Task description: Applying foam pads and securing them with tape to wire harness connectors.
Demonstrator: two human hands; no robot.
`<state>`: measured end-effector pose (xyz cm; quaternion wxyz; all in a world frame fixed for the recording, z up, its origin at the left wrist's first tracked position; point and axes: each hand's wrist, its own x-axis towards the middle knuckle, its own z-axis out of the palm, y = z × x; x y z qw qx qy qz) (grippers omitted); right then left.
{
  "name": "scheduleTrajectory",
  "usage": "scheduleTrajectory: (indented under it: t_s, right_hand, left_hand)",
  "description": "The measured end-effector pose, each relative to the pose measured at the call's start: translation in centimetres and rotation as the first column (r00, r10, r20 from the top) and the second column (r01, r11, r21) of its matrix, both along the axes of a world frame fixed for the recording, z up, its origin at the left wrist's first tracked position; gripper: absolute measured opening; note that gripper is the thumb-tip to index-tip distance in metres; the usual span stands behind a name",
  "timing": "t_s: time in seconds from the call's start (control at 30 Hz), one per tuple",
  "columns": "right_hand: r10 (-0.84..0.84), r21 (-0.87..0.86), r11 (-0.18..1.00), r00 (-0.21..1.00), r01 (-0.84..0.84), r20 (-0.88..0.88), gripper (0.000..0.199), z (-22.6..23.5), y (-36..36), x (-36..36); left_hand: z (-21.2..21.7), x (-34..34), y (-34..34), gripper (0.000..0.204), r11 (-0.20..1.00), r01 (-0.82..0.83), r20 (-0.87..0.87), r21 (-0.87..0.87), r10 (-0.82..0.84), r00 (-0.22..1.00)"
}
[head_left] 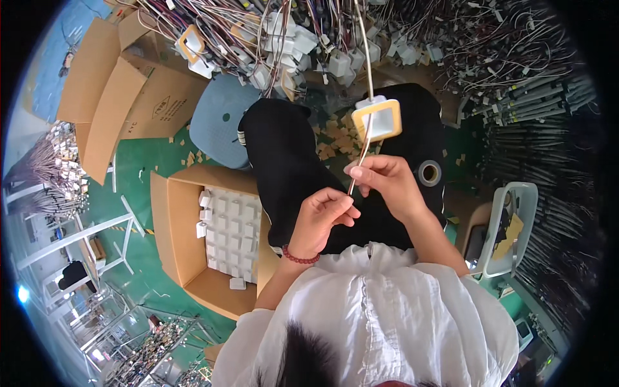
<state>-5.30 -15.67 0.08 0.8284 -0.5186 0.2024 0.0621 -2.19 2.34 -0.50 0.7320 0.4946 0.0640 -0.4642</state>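
Observation:
A thin cable hangs down from the bundles above and runs through a white square housing with a yellow-orange rim. Below the housing, its brown and white wires come down between my two hands. My right hand pinches these wires between thumb and fingertips. Just below and to the left, my left hand is closed at the lower end of the wires; its fingertips partly hide that end. Over my right thigh lies a dark roll of tape with a pale core.
An open cardboard box at left holds rows of white housings. Behind it are a blue stool and another carton. Cable bundles crowd the top and right. A clear bin stands at right; yellow scraps litter the floor.

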Motion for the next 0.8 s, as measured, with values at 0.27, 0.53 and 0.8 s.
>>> scheduleTrajectory:
  t_s: [0.27, 0.53, 0.8]
  right_hand:
    - [-0.053, 0.150, 0.987, 0.997, 0.061, -0.061, 0.018, 0.1, 1.1, -0.1]
    - [-0.139, 0.053, 0.989, 0.990, 0.138, 0.019, 0.017, -0.2, 0.6, -0.3]
    - [-0.131, 0.035, 0.991, 0.990, 0.130, 0.053, 0.015, 0.5, 0.9, -0.4]
  left_hand:
    - [-1.4, 0.6, -0.2, 0.027, 0.958, -0.022, -0.022, -0.287, 0.016, 1.000]
    - [1.5, 0.6, 0.6, 0.027, 0.993, 0.095, 0.099, -0.067, -0.088, 0.991]
    - [2.1, -0.1, 0.2, 0.030, 0.999, 0.030, 0.177, -0.027, -0.025, 0.984]
